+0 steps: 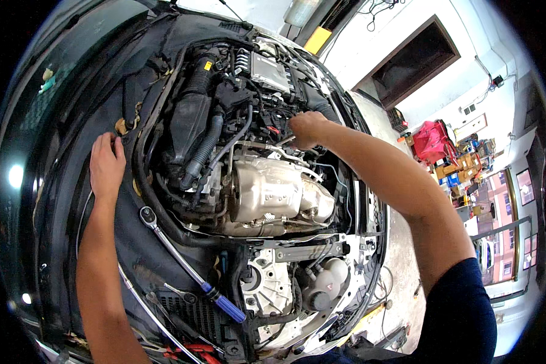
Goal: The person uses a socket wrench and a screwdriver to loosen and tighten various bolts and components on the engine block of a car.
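My left hand lies flat on the black cowl panel beside the windshield, fingers stretched out. Near its fingertips is a small tan piece. My right hand reaches over the car engine, its fingers closed at the middle of the bay. A short thin metal rod shows just below those fingers; whether they grip it I cannot tell. Beneath my right hand sits a silvery heat shield. A ratchet-type wrench with a blue handle rests on the panel below my left hand.
A combination wrench and red-handled pliers lie at the bottom. A white coolant tank is fixed at the near end of the bay. On the right, a red cover and boxes stand along the wall.
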Tool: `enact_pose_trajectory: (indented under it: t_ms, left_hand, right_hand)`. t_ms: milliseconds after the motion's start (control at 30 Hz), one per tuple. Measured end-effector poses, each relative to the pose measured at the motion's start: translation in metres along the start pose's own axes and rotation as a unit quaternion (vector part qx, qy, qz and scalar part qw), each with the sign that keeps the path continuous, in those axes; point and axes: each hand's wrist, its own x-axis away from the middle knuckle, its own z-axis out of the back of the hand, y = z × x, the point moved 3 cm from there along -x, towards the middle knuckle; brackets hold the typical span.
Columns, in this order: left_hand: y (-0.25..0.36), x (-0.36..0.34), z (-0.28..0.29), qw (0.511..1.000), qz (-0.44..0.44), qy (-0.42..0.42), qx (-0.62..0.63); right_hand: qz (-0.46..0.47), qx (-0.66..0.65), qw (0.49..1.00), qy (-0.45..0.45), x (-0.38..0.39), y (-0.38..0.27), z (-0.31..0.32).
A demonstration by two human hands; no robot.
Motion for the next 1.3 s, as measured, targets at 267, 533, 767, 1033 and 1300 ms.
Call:
enact_pose_trajectory:
  t_ms: [267,533,767,1033,1300]
  left_hand:
    - [0.006,0.001,0.001,1.0,-0.009,0.007,-0.001]
    - [-0.005,0.001,-0.003,0.999,-0.034,0.037,-0.007]
    - [0.003,-0.001,-0.005,0.999,-0.027,0.018,-0.002]
    - [-0.002,0.001,-0.001,1.0,-0.009,0.0,-0.017]
    - [0.0,0.001,0.001,1.0,0.005,0.003,-0.015]
  right_hand:
    - [0.011,0.01,0.999,0.046,-0.011,-0.005,0.009]
    - [0.129,0.109,0.98,0.103,0.0,-0.021,0.008]
    - [-0.021,-0.198,0.971,-0.132,-0.045,0.022,-0.018]
    - [0.07,0.134,0.986,0.067,-0.006,-0.028,0.011]
    - [-0.012,0.003,0.999,0.04,-0.018,-0.002,-0.011]
